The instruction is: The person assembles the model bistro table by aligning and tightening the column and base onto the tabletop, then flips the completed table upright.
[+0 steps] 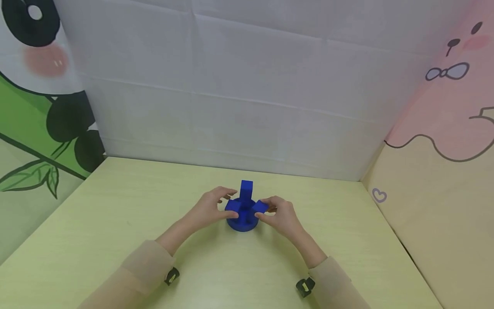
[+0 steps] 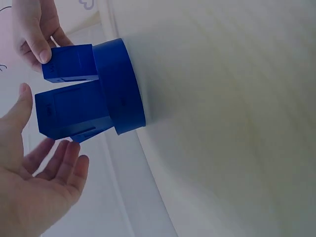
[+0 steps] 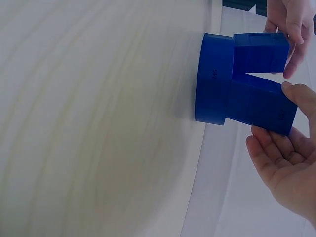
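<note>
A round blue base (image 1: 243, 226) stands on the table, with three blue rectangular blocks rising from it. The tall block (image 1: 246, 191) is at the back, and the left block (image 1: 233, 205) and right block (image 1: 260, 207) lean outward. My left hand (image 1: 208, 209) curves around the left block; in the left wrist view its thumb is apart from that block, with the fingertips close to its lower edge. With thumb and fingers, my right hand (image 1: 283, 217) pinches the outer end of the right block, as the right wrist view shows. Small dark markings on the blocks are unreadable.
The pale wood-patterned table (image 1: 239, 274) meets a creased white sheet (image 1: 251, 107) behind the base. Cartoon-printed panels stand at the left (image 1: 23, 120) and right (image 1: 436, 171). Dark wrist devices (image 1: 305, 286) sit at both sleeves.
</note>
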`<action>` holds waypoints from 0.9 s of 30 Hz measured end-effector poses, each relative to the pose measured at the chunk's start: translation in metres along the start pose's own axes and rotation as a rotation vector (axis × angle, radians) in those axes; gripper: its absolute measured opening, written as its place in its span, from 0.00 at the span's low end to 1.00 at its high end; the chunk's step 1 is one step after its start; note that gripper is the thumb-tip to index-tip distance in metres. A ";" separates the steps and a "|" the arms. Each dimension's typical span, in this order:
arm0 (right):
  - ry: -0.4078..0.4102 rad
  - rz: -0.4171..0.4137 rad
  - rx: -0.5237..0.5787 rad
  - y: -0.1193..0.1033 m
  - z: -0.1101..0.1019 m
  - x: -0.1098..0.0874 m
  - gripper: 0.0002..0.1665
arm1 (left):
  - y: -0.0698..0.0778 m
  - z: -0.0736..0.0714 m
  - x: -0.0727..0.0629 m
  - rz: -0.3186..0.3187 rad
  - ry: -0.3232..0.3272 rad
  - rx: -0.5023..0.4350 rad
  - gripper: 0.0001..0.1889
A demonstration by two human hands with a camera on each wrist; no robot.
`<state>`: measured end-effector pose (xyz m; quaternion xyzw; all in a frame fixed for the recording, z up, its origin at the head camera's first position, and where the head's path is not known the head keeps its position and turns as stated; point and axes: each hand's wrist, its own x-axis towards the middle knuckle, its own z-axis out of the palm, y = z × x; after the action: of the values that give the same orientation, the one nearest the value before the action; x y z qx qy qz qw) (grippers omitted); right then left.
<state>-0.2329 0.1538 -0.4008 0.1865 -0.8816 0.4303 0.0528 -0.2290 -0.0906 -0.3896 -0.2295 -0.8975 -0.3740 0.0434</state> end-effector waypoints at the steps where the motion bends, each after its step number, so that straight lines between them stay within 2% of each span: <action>1: -0.002 0.006 -0.001 0.000 0.000 0.000 0.22 | 0.002 0.002 0.000 -0.041 0.029 -0.003 0.34; 5: -0.008 0.023 -0.010 -0.001 0.000 0.000 0.22 | 0.007 0.009 0.000 -0.194 0.118 -0.007 0.32; 9: -0.007 0.025 -0.013 -0.001 0.000 0.000 0.22 | 0.011 0.014 0.001 -0.255 0.137 -0.024 0.30; 18: -0.007 0.032 -0.003 -0.002 0.000 0.000 0.22 | 0.014 0.013 -0.001 -0.240 0.142 -0.006 0.25; 27: -0.009 0.041 -0.005 -0.003 -0.001 0.000 0.23 | 0.006 0.003 -0.001 -0.153 0.082 0.002 0.23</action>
<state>-0.2319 0.1529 -0.3984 0.1700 -0.8865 0.4285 0.0405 -0.2256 -0.0852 -0.3880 -0.1448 -0.9103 -0.3843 0.0518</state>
